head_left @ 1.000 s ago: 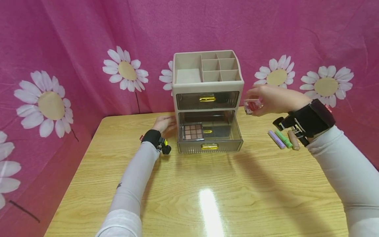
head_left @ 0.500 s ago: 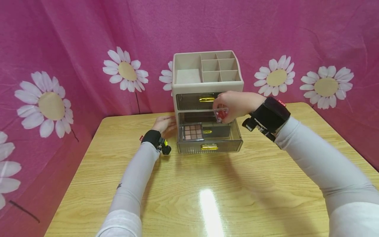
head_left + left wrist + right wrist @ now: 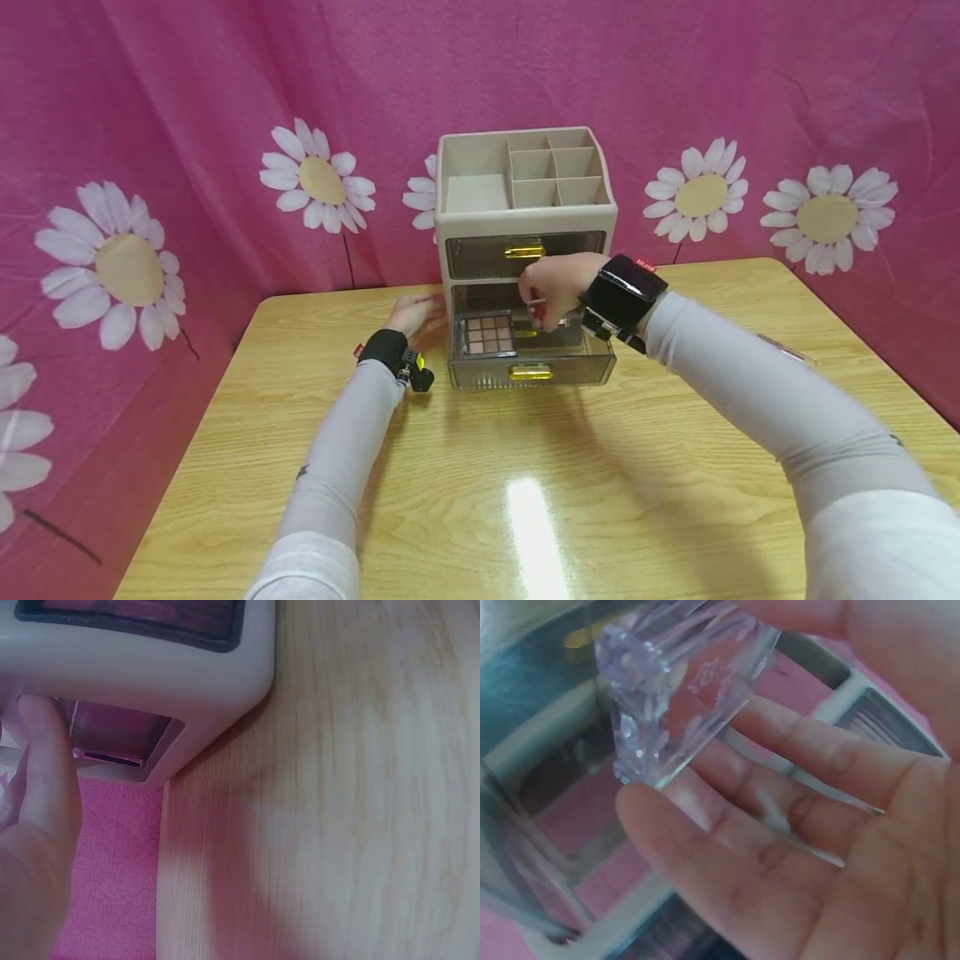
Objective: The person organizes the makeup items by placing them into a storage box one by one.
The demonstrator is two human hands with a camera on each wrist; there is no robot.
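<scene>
A beige makeup organizer (image 3: 525, 218) stands at the back of the table, its lower smoky drawer (image 3: 480, 375) pulled out. An eyeshadow palette (image 3: 489, 335) lies in that drawer's left part. Over the drawer's middle my right hand (image 3: 558, 287) holds a small clear case with red contents (image 3: 536, 312). In the right wrist view the thumb and fingers grip this clear faceted case (image 3: 682, 690) by its edges. My left hand (image 3: 414, 314) rests against the organizer's left side, fingers fairly straight. The left wrist view shows a finger (image 3: 49, 765) touching the side wall.
The upper drawer (image 3: 483, 257) is closed, with a gold handle. Divided compartments (image 3: 558, 167) top the organizer. A thin item (image 3: 783, 348) lies on the table (image 3: 450, 500) at right, partly behind the right sleeve. A pink flowered curtain (image 3: 375, 67) hangs behind.
My right hand has carried the clear case leftward from beside the organizer, then down over the drawer. The right forearm now hides the colored sticks on the table. My left hand stays put.
</scene>
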